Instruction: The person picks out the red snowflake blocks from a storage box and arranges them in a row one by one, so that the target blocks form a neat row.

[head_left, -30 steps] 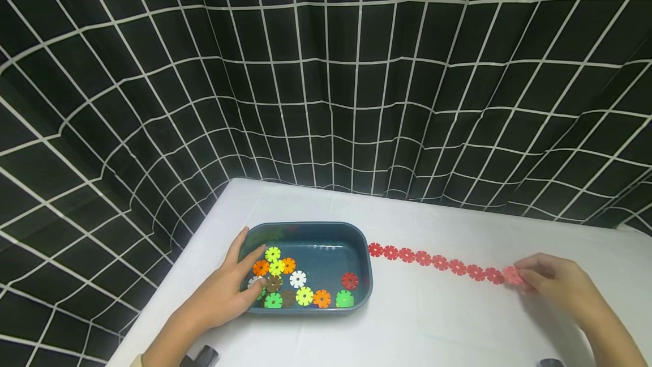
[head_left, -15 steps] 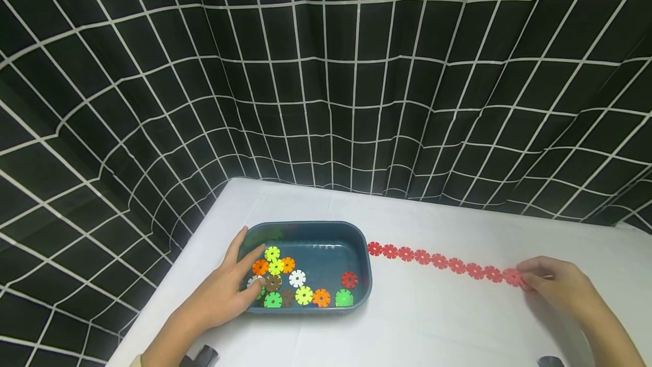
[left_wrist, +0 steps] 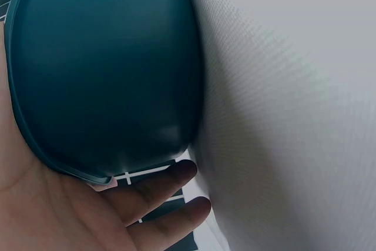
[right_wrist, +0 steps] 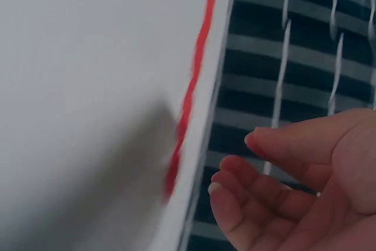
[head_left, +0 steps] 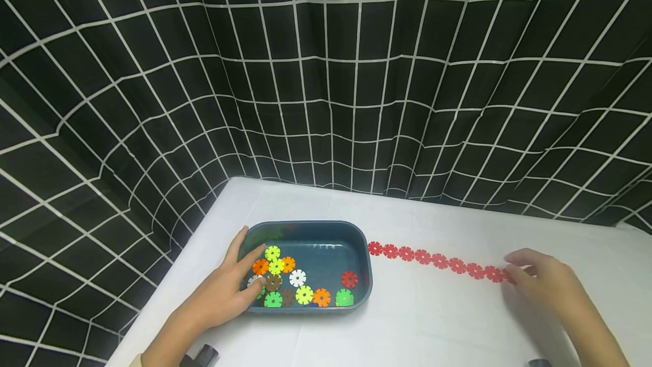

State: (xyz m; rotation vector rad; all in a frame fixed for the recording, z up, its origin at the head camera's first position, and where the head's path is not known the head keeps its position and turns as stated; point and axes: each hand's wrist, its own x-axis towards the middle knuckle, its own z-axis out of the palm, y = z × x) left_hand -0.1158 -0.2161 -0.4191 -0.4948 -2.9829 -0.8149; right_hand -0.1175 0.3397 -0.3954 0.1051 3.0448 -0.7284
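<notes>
My left hand [head_left: 224, 287] grips the left end of a dark blue-green plastic tub [head_left: 326, 235], its thumb and a finger reaching over the rim. In the left wrist view the tub's wall [left_wrist: 106, 74] lies against the palm, and two fingers [left_wrist: 164, 186] extend along the outside. A row of red flower-shaped notched discs [head_left: 440, 261] runs rightward from the tub across the cloth. Above its right end is my right hand [head_left: 547, 285], covering part of the last disc. The right wrist view shows that hand's thumb and fingers [right_wrist: 232, 204] apart, holding nothing, away from the red row [right_wrist: 191, 92].
Inside the tub lie loose discs: a red disc [head_left: 349, 280], a white disc [head_left: 297, 278], an orange disc [head_left: 321, 298] and several others. White cloth [head_left: 407, 321] covers the table. A black curtain with white grid lines [head_left: 346, 101] hangs behind and to the left.
My right hand has let go of the last red disc and moved slightly left, over the row's end. That disc has come down into line with the row. The left hand stays put.
</notes>
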